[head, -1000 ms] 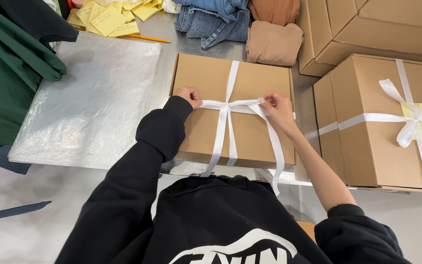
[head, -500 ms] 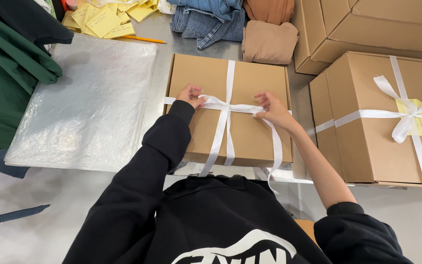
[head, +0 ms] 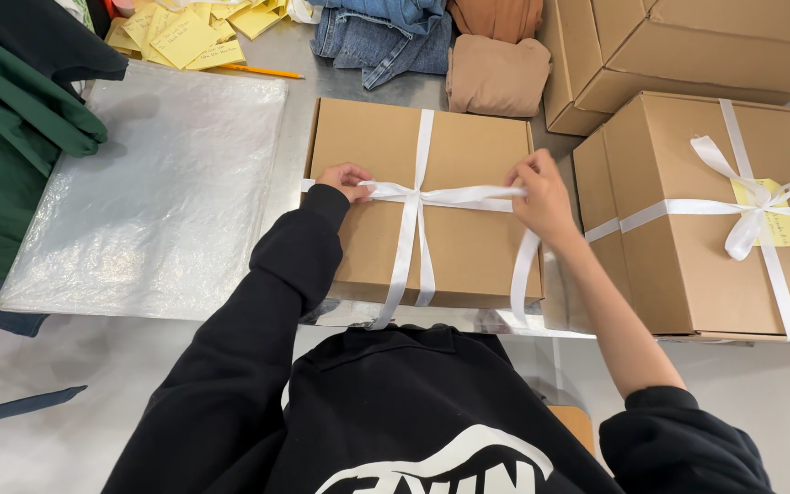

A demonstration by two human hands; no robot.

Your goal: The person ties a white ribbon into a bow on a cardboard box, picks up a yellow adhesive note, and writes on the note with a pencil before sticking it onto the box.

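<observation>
My right hand (head: pixel 541 197) is pinched shut on the ribbon (head: pixel 450 195) near the box's right edge, pulling the strand taut toward centre. Left hand (head: pixel 345 178) is pinched on the other end of the same ribbon, just inside the left edge. Btwn the two hands the ribbon runs flat across the box (head: pixel 468 247), crossing the lengthwise strand roughly mid-lid. Two loose tails hang from that crossing over the near edge; a third drops from my right hand down the right corner.

Box sits on the table (head: pixel 313 82), near edge close to my chest, w/ a shiny strip showing under it. Right of my right hand there's barely a gap before the tied box (head: pixel 669 256), which has a bow and a yellow tag (head: pixel 770 212) on top. More boxes (head: pixel 688 46) stacked beyond that. Past the far edge, touching or nearly so: a tan fold (head: pixel 497 75) and jeans (head: pixel 386 37).

Left of my left hand a bare table strip, then a plastic sheet (head: pixel 148 192) lying flat, with open room there. Green garment (head: pixel 2 155) overlaps its left edge. Yellow notes (head: pixel 185 37) and a pencil (head: pixel 262 70) lie past its far edge.
</observation>
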